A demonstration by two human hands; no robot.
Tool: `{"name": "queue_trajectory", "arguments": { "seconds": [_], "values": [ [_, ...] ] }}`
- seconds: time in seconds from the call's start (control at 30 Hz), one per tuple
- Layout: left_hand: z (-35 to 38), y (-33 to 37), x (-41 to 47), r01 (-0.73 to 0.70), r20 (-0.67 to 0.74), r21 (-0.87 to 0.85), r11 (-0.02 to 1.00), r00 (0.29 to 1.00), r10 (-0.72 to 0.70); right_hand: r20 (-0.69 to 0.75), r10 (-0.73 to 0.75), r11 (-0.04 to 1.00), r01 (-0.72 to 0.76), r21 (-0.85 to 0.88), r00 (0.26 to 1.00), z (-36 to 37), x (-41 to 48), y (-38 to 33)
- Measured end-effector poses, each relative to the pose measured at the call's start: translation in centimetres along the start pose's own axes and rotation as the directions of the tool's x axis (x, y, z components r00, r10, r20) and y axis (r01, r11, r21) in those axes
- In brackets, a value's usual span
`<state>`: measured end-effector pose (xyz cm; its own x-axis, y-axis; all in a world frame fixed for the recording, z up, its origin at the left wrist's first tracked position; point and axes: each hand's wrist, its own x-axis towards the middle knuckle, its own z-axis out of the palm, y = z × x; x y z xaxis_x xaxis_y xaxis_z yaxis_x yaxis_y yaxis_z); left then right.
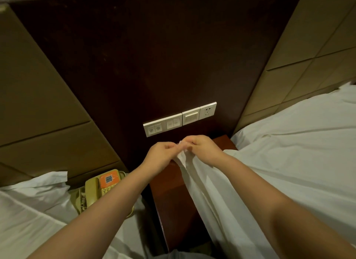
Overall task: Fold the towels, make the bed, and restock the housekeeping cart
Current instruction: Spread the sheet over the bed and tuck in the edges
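Observation:
A white sheet (208, 189) hangs down from my two hands over the dark red nightstand (173, 201) between two beds. My left hand (159, 156) pinches the sheet's top corner from the left. My right hand (202, 146) grips the same corner from the right, fingers curled round the cloth. The two hands nearly touch, just below the wall switches. The sheet runs down to the lower right, along the right bed (300, 143), which is covered in white linen.
A beige phone (100, 189) with an orange label lies at the left of the nightstand, beside the left bed's white linen (32, 210). A white switch and socket panel (179, 119) sits on the dark wood wall. Padded tan headboards (38, 104) flank both sides.

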<state>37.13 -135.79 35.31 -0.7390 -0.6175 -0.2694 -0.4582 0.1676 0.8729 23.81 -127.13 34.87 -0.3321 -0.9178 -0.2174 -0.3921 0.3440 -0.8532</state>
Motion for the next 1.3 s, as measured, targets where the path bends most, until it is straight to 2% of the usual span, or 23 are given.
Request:
{"name": "queue_trajectory", "arguments": {
  "seconds": [0.1,0.2,0.43,0.6,0.7,0.87,1.13,1.3],
  "values": [
    [0.0,-1.2,0.4,-0.085,0.002,0.157,0.984,0.996,0.086,0.022,-0.012,1.000,0.013,-0.013,1.000,0.9,0.0,0.5],
    [-0.5,-2.4,0.3,-0.134,-0.011,0.216,0.967,0.990,0.140,0.021,-0.002,1.000,0.002,-0.025,1.000,1.5,-0.1,1.1],
    [-3.2,-6.1,0.3,-0.102,0.125,0.382,0.918,0.990,0.059,0.092,0.119,0.970,-0.096,-0.224,0.989,2.3,-0.5,4.8],
    [-5.3,-9.3,0.2,0.007,0.113,0.487,0.873,0.991,-0.071,0.093,0.210,0.908,-0.159,-0.388,0.973,4.1,-0.1,8.2],
    [-7.2,-12.2,-0.3,0.120,0.064,0.542,0.832,0.981,-0.183,0.112,0.288,0.848,-0.199,-0.491,0.951,5.9,0.4,10.7],
    [-10.2,-18.0,-1.3,0.309,-0.015,0.585,0.750,0.929,-0.371,0.142,0.302,0.857,-0.204,-0.473,0.943,8.9,1.6,13.7],
    [-10.8,-22.5,-2.6,0.319,-0.040,0.642,0.697,0.922,-0.384,0.128,0.267,0.820,-0.156,-0.551,0.955,13.9,6.3,16.0],
    [-12.7,-25.6,-5.2,0.462,-0.167,0.612,0.642,0.869,-0.466,0.183,0.231,0.836,-0.099,-0.539,0.956,18.7,9.6,15.4]
  ]
}}
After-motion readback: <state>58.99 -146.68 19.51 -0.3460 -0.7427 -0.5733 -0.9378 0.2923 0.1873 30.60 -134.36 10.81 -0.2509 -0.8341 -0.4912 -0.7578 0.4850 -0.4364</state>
